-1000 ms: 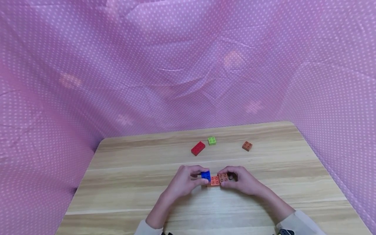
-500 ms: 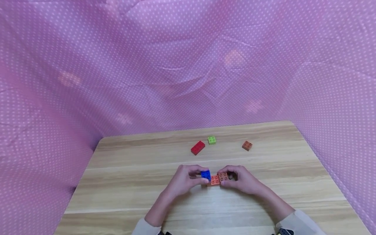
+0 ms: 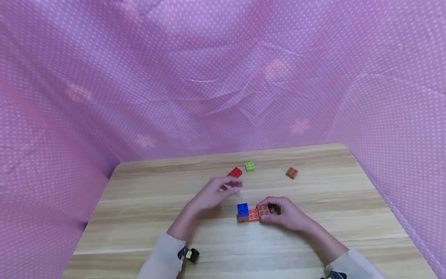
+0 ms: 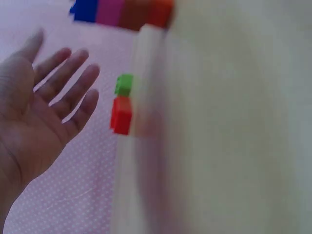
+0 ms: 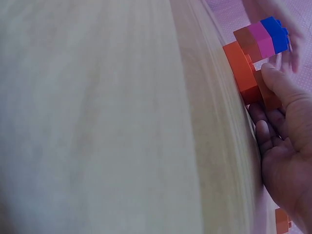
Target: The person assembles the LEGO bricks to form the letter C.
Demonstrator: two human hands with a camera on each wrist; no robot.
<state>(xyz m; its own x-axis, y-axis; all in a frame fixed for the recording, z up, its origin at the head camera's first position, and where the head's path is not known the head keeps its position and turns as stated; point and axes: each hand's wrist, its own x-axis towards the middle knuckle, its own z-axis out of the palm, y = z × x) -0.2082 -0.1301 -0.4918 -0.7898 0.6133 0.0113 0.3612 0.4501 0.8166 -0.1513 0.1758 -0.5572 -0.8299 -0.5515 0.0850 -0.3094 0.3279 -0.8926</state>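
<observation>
My left hand [image 3: 215,193] hovers in front of the red brick [image 3: 235,171], fingers spread and nothing in them; in the head view it partly covers that brick. With thumb and fingers, my right hand [image 3: 287,215] grips a brown brick [image 3: 263,210] on the right end of an orange brick [image 3: 253,215]. Stacked on the orange brick's left end are a brown brick [image 5: 247,43], a pink brick [image 5: 261,40] and, topmost, a blue brick [image 3: 242,209]. This joined build stands on the table.
Towards the back of the wooden table [image 3: 156,193] lie a green brick [image 3: 249,166], beside the red one, and a loose brown brick [image 3: 292,173] farther right. A pink dotted cloth [image 3: 223,97] hangs behind the table and along its sides.
My left hand has let go of the blue brick and moved up and away towards the red brick. The blue brick stays on its stack. My right hand keeps its grip on the brown brick.
</observation>
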